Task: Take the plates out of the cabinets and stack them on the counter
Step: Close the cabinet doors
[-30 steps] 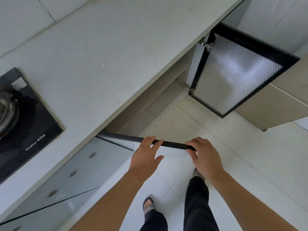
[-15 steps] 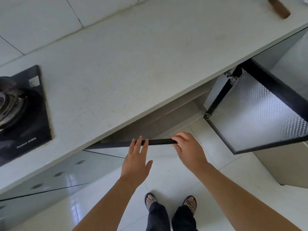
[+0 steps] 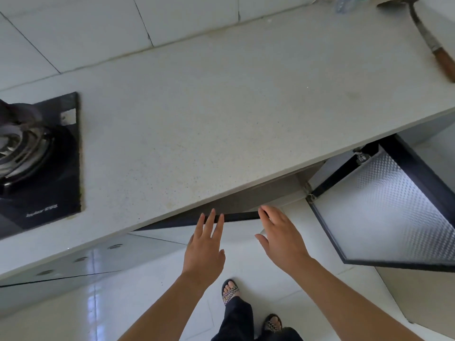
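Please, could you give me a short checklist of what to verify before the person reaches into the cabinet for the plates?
1. Left cabinet door open: ok.
2. Right cabinet door open: ok.
3. Left hand free: ok, fingers straight at the left door's top edge.
4. Right hand free: ok, it holds nothing.
5. Counter has bare room for a stack: ok.
6. Plates located: cannot tell, the counter hides the cabinet's inside.

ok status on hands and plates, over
Left hand, right hand open, fingers at top edge of near cabinet door. No plates in view; cabinet inside hidden under counter. Second door open at right.
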Available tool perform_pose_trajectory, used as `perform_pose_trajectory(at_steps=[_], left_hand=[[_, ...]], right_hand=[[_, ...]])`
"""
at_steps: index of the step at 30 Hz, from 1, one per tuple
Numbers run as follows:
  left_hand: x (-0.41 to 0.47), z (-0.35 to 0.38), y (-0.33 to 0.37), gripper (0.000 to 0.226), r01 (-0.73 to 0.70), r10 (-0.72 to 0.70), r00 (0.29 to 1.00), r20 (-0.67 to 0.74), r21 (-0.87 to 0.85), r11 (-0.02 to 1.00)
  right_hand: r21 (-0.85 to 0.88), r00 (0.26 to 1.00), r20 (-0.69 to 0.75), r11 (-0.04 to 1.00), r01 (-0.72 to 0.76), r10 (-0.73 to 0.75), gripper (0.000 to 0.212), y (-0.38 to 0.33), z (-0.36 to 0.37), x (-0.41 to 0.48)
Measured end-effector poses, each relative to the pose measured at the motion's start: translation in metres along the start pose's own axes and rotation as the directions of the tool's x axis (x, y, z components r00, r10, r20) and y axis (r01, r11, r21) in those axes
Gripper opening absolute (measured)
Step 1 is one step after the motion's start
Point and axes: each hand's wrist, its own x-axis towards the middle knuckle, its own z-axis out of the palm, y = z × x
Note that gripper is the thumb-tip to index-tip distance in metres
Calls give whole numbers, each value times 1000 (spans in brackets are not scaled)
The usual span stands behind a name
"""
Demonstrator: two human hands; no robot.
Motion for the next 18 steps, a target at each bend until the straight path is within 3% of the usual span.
perform_pose_trajectory(at_steps=[4, 11, 18], left_hand=[[0, -3, -1, 75, 16, -16, 1000, -2, 17, 1000], [10, -4, 9, 79, 101, -101, 995, -9, -20, 995], [14, -11, 15, 77, 141, -141, 990, 13, -64, 988]], right_hand=[[0, 999, 14, 999, 41, -41, 65, 3, 0, 7], [0, 979, 159, 992, 126, -124, 77, 7, -5, 24], [46, 960, 220, 985, 165, -171, 74, 16, -13, 40]])
